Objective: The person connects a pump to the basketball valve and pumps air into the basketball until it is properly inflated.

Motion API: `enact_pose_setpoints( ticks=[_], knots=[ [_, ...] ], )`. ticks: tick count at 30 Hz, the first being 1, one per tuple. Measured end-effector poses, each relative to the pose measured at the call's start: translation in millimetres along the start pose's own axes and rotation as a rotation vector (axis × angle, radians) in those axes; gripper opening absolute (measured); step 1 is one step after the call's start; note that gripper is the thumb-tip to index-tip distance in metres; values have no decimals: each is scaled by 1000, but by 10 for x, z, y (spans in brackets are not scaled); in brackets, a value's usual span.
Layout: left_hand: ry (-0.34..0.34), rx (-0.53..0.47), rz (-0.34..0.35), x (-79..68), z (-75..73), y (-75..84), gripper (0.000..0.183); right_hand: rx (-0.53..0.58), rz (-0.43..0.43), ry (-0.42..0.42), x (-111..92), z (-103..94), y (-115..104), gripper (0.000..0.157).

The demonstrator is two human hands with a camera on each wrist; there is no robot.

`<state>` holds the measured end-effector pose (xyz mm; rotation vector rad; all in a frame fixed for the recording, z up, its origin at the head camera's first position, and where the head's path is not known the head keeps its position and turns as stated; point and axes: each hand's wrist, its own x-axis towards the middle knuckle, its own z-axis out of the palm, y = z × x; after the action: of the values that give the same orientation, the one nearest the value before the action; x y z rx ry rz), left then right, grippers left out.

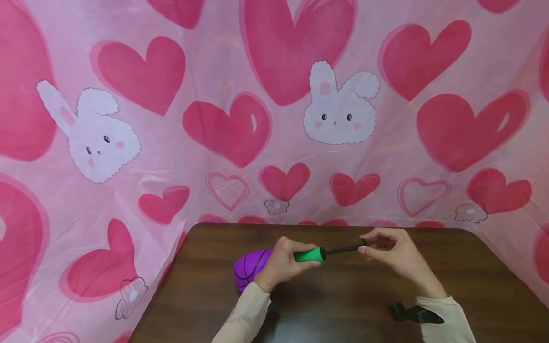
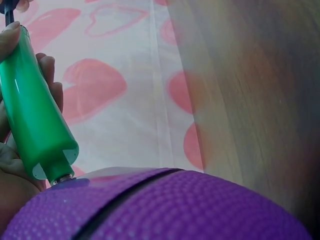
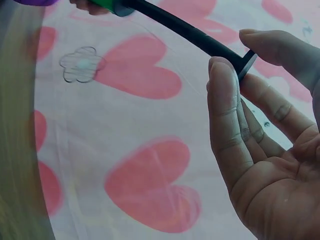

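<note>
Both hands are occupied. Left hand (image 1: 285, 263) has its fingers wrapped round the green pump barrel (image 2: 35, 100); right hand (image 1: 396, 252) pinches the flat end cap (image 3: 246, 65) of the extended black rod (image 3: 182, 31). Pump is over the desk (image 1: 339, 300), its narrow end meeting the purple ball (image 2: 200, 210) at a metal fitting (image 2: 63, 178). Ball lies beside the left hand; whether it bears on the desk, cannot tell.

Handling, estimated: barrel looks like smooth, glossy plastic, so light, stiff and perhaps slippery; best held full round its middle. Rod is slim and may flex under side load: take it by the cap, force in line with the barrel. Ball's pebbled skin should grip well; firmness unreadable. Fitting is probably the fragile point.
</note>
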<state>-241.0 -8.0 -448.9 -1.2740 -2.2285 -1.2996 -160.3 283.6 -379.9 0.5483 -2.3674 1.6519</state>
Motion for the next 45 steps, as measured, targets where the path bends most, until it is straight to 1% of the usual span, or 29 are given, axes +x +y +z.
enact_pose_setpoints(
  ticks=[4,8,13,20,24,29,35,45],
  knots=[
    [2,-8,-14,4,-7,-3,36,22,-33,16,-28,-94,0,23],
    [5,-9,-25,1,-13,3,37,40,-65,14,-40,-139,-2,28],
    [-3,-9,-37,2,-8,13,38,51,-71,18,-46,-132,-11,33],
    [15,5,-8,-1,5,2,38,52,-67,41,-50,-102,-20,35],
    [22,1,2,-1,4,3,38,36,-56,58,-44,-71,-25,33],
    [26,19,11,-2,10,20,37,8,-49,49,-27,10,-23,25],
    [25,27,10,6,17,46,36,18,-56,20,23,176,-7,12],
    [4,20,13,11,39,55,34,29,20,-3,107,501,129,18]
  ],
)
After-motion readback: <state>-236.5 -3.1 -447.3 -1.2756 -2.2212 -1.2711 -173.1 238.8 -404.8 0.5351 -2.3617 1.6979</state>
